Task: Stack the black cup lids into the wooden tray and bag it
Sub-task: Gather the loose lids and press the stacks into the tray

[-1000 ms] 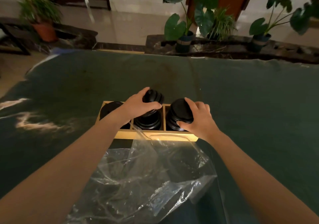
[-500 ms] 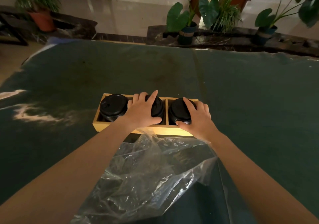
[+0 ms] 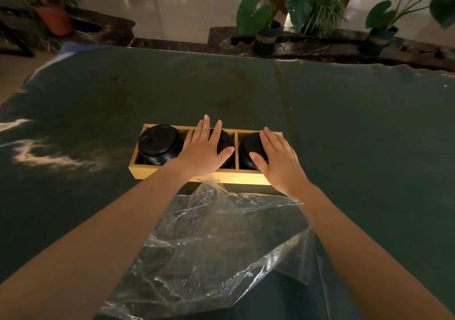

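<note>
So, wooden tray (image 3: 157, 172): it sat on your worktop (image 3: 357, 135) near the middle of the view, long side toward you, with three compartments side by side, each holding a pile of black cup lids.
Left stack (image 3: 160, 142): at the tray's 9 o'clock end, uncovered, its top lid standing above the rim, no hand on it.
Middle stack (image 3: 225, 140): in the centre compartment, mostly hidden under your palm; only its 3 o'clock edge showed.
Right stack (image 3: 251, 144): at the 3 o'clock end, its 9 o'clock half showing, the rest covered.
Left hand (image 3: 203, 151): laid flat on the middle stack, palm down, fingers straight and a little spread toward 12 o'clock, thumb out toward 3 o'clock, gripping nothing.
Right hand (image 3: 280, 162): flat on the right stack, fingers straight and close together toward 11 o'clock, thumb toward 9 o'clock, gripping nothing.
Plastic bag (image 3: 216, 241): clear and crumpled, lying at the tray's 6 o'clock between your forearms; whether it touched the front wall I cannot tell.
Worktop cover: dark green cloth, a pale patch of light at 9 o'clock.
Background: potted plants (image 3: 266, 19) on a dark ledge (image 3: 320, 46) from 12 to 2 o'clock, a terracotta pot (image 3: 54, 19) at 10 o'clock.
</note>
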`<state>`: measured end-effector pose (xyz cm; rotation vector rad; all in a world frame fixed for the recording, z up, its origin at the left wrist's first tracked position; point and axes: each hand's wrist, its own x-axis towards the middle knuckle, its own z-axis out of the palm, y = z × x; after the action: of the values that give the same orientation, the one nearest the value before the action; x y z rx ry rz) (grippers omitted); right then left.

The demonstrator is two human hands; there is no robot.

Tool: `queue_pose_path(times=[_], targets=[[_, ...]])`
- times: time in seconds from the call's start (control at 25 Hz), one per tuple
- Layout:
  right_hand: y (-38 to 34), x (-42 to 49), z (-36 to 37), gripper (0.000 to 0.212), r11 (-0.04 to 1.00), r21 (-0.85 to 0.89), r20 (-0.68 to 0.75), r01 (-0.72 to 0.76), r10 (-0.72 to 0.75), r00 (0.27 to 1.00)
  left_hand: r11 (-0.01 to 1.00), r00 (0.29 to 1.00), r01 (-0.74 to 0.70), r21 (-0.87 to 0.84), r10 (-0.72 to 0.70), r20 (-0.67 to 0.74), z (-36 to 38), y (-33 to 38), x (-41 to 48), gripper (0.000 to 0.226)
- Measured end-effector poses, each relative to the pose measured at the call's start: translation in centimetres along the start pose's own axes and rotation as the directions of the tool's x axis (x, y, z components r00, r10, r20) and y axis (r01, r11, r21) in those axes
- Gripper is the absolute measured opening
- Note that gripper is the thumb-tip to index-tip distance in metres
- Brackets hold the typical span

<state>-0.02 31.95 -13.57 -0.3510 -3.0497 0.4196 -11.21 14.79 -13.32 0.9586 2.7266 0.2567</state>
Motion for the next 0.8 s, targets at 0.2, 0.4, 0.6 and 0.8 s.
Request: queue_pose_path(times=[0.2, 0.4, 0.6, 0.8], targets=[[0.1, -0.3, 0.4, 0.053, 0.997, -0.055, -0.038, 0.048, -0.050, 0.998, 0.994, 1.000, -0.014, 0.111, 0.013, 0.012, -0.2, 0.5, 0.4, 0.080], [0.1, -0.4, 1.0, 0.053, 0.996, -0.061, -0.093, 0.066, -0.071, 0.993, 0.967, 0.996, -0.003, 0.256, 0.025, -0.084, 0.2, 1.2, -0.3, 0.076], [0.5, 0.0, 0.7, 0.057, 0.995, -0.032, -0.058, 0.090, -0.092, 0.994, 0.923, 0.995, -0.020, 0.383, 0.057, -0.085, -0.5, 1.4, -0.1, 0.073], [0.4, -0.1, 1.0, 0.054, 0.996, 0.017, -0.089, 0.093, -0.091, 0.992, 0.952, 0.999, -0.001, 0.307, 0.015, -0.043, -0.2, 1.9, -0.3, 0.073]])
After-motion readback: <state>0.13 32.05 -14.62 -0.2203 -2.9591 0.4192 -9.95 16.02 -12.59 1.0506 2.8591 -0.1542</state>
